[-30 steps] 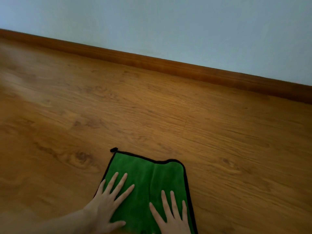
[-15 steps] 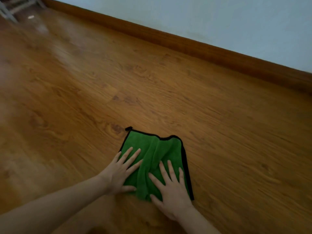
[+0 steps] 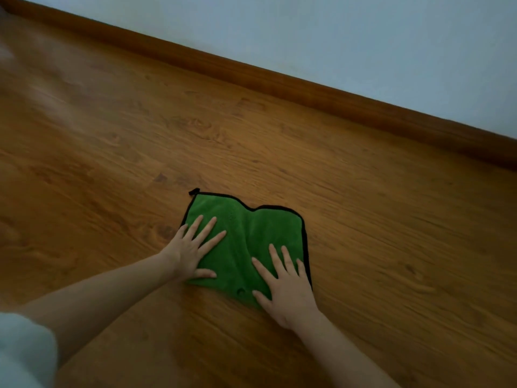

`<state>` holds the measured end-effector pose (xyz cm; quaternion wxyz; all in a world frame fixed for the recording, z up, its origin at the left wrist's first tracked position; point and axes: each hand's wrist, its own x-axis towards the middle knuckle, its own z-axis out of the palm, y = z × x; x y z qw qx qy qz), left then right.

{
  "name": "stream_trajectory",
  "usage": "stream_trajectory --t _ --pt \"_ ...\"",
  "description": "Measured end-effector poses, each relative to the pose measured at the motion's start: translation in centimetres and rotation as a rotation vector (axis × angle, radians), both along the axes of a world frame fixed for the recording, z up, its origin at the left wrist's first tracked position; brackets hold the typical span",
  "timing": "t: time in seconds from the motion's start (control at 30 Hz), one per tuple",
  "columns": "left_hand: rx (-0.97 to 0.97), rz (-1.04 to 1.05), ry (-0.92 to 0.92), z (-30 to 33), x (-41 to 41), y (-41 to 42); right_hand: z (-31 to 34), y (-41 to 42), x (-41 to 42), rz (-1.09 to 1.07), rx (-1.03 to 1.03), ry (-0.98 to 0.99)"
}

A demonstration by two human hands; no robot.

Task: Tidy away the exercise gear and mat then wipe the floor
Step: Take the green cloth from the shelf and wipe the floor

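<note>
Both hands lie flat with fingers spread, gripping nothing: the left hand [image 3: 193, 252] presses the near-left part of the green microfibre cloth [image 3: 246, 233], the right hand [image 3: 285, 287] its near-right corner. The cloth extends toward twelve o'clock from the fingertips, on the wooden floor [image 3: 363, 219], well short of the skirting board [image 3: 279, 85]. Compared with half a second ago, it lies flatter and wider, with the hands further apart.

1. My left hand [image 3: 193, 254] and right hand [image 3: 288, 289] have spread apart, and the green cloth [image 3: 249, 242] between them lies flatter and wider than half a second ago.
2. More of both forearms shows now.
3. A pale sleeve [image 3: 22, 351] has come into view at lower left.
4. The chair legs seen at top left have gone.
</note>
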<state>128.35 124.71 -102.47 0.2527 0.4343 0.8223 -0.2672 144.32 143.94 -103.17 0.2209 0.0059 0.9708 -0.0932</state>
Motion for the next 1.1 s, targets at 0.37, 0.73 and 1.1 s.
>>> stream_trajectory --t 0.37,0.73,1.1 --pt "0.49 0.032 0.019 -3.0 -0.1 -2.6 3.6 0.2 -2.9 0.104 0.044 -0.241" --pt "0.625 0.1 0.007 -3.9 -0.3 -2.6 -1.6 -0.9 -2.0 -0.056 0.105 0.137" --pt "0.646 0.069 -0.002 -3.6 2.3 -7.2 -1.9 -3.6 -0.9 0.213 0.018 0.154"
